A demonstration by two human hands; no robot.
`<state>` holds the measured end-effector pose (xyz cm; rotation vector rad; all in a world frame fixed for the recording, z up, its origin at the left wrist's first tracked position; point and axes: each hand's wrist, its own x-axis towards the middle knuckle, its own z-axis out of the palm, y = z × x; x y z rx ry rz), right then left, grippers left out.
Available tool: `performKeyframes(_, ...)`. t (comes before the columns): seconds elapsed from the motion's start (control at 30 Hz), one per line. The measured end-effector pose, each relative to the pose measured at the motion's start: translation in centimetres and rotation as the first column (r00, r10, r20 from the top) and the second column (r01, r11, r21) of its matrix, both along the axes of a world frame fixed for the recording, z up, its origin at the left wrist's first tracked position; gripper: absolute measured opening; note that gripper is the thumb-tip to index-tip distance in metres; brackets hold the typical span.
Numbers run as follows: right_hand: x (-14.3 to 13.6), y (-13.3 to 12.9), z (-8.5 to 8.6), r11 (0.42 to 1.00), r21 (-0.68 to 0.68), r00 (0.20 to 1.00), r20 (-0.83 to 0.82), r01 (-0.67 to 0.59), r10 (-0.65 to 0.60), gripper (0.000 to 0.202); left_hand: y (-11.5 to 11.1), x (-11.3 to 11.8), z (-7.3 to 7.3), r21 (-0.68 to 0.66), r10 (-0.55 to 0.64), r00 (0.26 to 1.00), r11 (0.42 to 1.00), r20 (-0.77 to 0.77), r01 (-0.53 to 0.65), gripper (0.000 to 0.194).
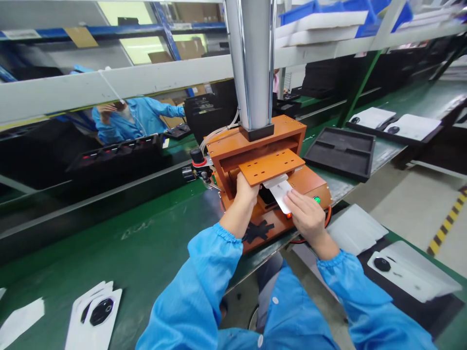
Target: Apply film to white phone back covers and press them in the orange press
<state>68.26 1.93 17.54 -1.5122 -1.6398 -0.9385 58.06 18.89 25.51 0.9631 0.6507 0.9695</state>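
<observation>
A white phone back cover (281, 198) lies slanted under the raised orange plate (272, 165) of an orange press (314, 187). My right hand (306, 214) is closed on the cover's near right edge, thumb and fingertips against it. Reaching in at the plate's left side, my left hand (248, 189) has its fingers hidden beneath the plate, so I cannot see whether it touches the cover. Below the hands, black tape (258, 231) sticks to the press base. A green button (316, 200) glows on the press's right front, beside my right hand.
White phone back covers with round black camera areas (97, 316) lie at the lower left. More covers (401, 274) rest at right. A black tray (341, 153) stands behind the press. A grey cylinder (253, 63) rises above it. A co-worker in blue (136, 116) sits across the bench.
</observation>
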Motion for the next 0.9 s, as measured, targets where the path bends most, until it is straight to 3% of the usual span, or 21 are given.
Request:
performKeyframes(0.17,2.3,4.0,0.8,0.979,-0.202,0.999,-0.014,-0.036,0.034,0.034,-0.6,-0.8,-0.1,0.029,0.029,0.987,0.999,-0.156,-0.025,0.006)
performKeyframes(0.27,2.9,5.2,0.9,0.97,-0.236,0.998,0.014,-0.057,0.062,0.028,-3.1,-4.0,-1.1,0.053,-0.01,0.979,0.998,-0.205,0.021,0.012)
performKeyframes(0.37,3.1,5.7,1.2,0.949,-0.301,0.993,0.034,-0.094,0.109,0.029,-7.2,-9.7,-3.6,0.088,-0.131,0.943,0.982,-0.305,0.165,0.021)
performKeyframes(0.43,3.0,6.0,1.6,0.924,-0.366,0.991,0.039,-0.107,0.131,0.032,-10.0,-13.9,-5.8,0.059,-0.273,0.863,0.943,-0.425,0.328,0.028)
performKeyframes(0.57,2.8,6.7,2.7,0.874,-0.473,0.989,0.033,-0.113,0.145,0.038,-13.9,-19.5,-10.1,0.053,-0.383,0.714,0.861,-0.586,0.506,0.038)
performKeyframes(0.7,2.5,6.8,3.7,0.838,-0.535,0.989,0.025,-0.109,0.145,0.043,-15.5,-21.3,-12.3,0.039,-0.367,0.687,0.866,-0.627,0.498,0.043)
performKeyframes(0.9,2.2,6.3,4.9,0.832,-0.554,0.994,0.056,-0.043,0.089,0.04,-15.9,-22.0,-12.3,0.119,-0.271,0.703,0.884,-0.658,0.452,0.043)
